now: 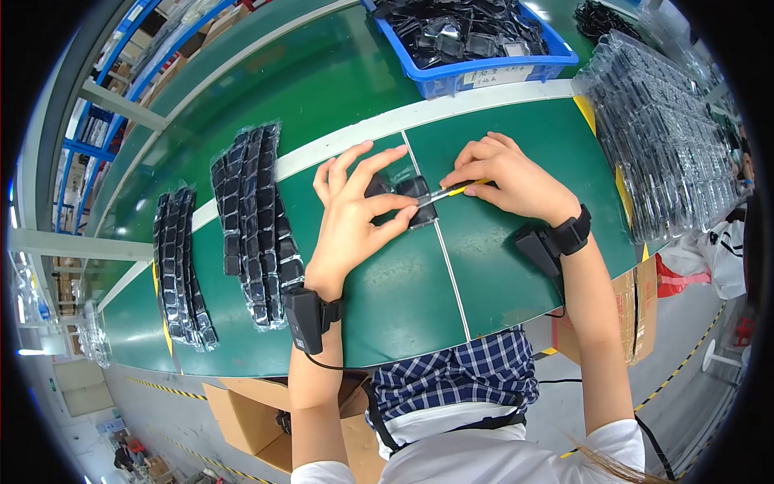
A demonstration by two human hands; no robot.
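My right hand [509,177] is closed around a slim pen-like tool [456,191], yellow and black with a silvery front end. The tool points left, its tip over a flat black piece [413,187] with rounded corners on the green table. Thumb and forefinger of my left hand [355,211] pinch together at the tool's tip, over the black piece. What lies between those fingertips is too small to make out. The other left fingers are raised and spread. Partly behind them sits a second dark piece [377,185] with shiny clear film around it.
Two groups of black pieces in clear strips, one larger [256,226] and one smaller [179,266], lie left on the green table [379,298]. A blue bin [492,77] full of black parts stands at the back. Clear plastic trays [661,137] are stacked at right. Cardboard boxes [250,419] stand below.
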